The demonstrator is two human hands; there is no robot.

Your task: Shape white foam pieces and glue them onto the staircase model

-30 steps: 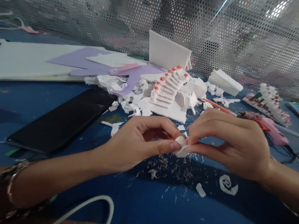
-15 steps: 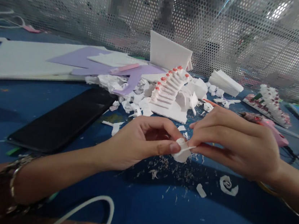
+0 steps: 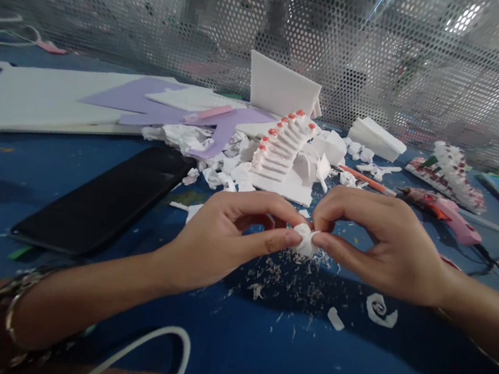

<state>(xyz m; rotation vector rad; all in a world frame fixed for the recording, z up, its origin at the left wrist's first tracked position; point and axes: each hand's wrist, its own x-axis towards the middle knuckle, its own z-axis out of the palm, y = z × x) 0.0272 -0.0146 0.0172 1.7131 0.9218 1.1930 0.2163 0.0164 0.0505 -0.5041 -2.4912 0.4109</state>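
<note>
Right hand (image 3: 398,254) had shifted toward left hand (image 3: 210,243); both pinched crumpled white paper (image 3: 305,242) between them, likely keeping folds closed.

Black phone (image 3: 102,202), purple sheets (image 3: 151,102), pink-and-orange glue gun (image 3: 450,218) and white staircase model (image 3: 278,157) dotted with red, against a blue table (image 3: 158,333).

The pixelated figures (image 3: 274,26) behind the perforated screen (image 3: 220,56) are too blurred to make out, the pale cable (image 3: 182,348) runs off the bottom edge, and both forearms (image 3: 115,280) are cut off by the sides.
</note>
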